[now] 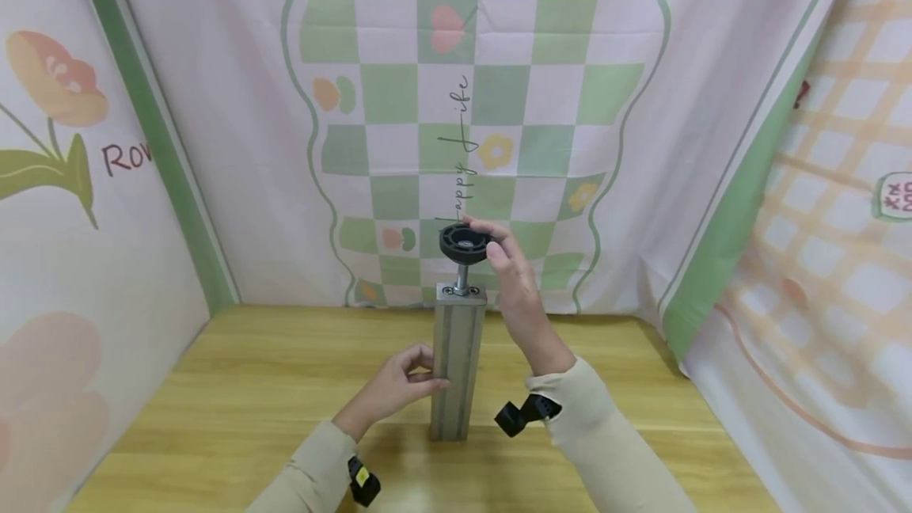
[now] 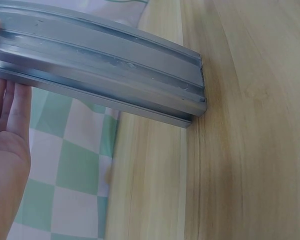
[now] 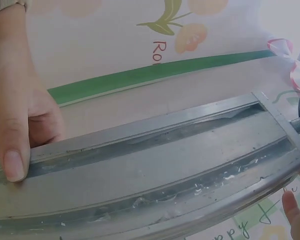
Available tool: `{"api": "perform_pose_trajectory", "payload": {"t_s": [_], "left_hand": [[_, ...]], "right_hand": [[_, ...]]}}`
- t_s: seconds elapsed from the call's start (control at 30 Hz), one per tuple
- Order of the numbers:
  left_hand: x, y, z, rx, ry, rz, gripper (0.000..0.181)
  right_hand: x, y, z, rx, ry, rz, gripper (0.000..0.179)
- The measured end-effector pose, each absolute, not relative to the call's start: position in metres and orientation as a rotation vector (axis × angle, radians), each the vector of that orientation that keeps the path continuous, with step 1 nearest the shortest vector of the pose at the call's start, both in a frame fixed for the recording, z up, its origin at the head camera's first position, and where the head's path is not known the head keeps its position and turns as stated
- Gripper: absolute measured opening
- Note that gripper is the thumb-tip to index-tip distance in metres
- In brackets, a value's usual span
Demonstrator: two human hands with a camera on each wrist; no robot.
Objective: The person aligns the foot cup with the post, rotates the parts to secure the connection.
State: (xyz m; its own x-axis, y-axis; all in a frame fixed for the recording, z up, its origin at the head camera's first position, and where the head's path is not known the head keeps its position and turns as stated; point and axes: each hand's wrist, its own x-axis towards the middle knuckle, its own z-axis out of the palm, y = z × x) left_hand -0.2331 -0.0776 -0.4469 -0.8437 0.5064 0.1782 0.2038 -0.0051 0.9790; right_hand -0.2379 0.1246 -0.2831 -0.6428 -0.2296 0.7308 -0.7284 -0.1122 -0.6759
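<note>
An aluminium extrusion profile (image 1: 456, 362) stands upright on the wooden table, long slots running down its faces. A plate caps its top, and a threaded stud (image 1: 462, 275) rises from that to a black round levelling foot (image 1: 452, 248). My left hand (image 1: 395, 386) grips the profile at its lower half, thumb on the near face and fingers at the side and behind. The right hand (image 1: 526, 303) holds the foot's rim from the right between thumb and fingers. In the left wrist view the profile's bottom end (image 2: 195, 95) meets the tabletop. Only fingertips of the right hand show in its own wrist view.
The wooden table (image 1: 285, 355) ends at a hanging checked cloth (image 1: 502, 93) just behind the profile. Printed curtains close off the left (image 1: 57, 260) and right (image 1: 819, 283) sides. A small black camera (image 1: 526, 414) is strapped to the right wrist.
</note>
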Motion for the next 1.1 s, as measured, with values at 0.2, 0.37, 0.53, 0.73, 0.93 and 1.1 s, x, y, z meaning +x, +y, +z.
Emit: {"api": "perform_pose_trajectory", "payload": {"t_s": [0.2,0.37,0.53,0.73,0.93,1.1], "left_hand": [[-0.233,-0.077,-0.448,0.750,2.038,1.948,0.029],[-0.234,-0.076,-0.449,0.758,2.044,1.950,0.029],[-0.234,-0.076,-0.447,0.759,2.039,1.946,0.030],[-0.233,-0.076,-0.446,0.755,2.038,1.941,0.031],[-0.234,-0.076,-0.447,0.748,2.045,1.940,0.028],[-0.235,-0.076,-0.449,0.732,2.027,1.951,0.028]], "right_hand": [[-0.233,0.122,-0.283,0.943,-1.819,1.784,0.027],[-0.232,0.121,-0.281,0.845,-1.854,1.654,0.029],[-0.230,0.119,-0.277,0.788,-1.846,1.595,0.035],[-0.232,0.117,-0.272,0.801,-1.831,1.494,0.050],[-0.233,0.117,-0.272,0.831,-1.844,1.447,0.055],[-0.233,0.120,-0.270,0.929,-1.914,1.514,0.049]]}}
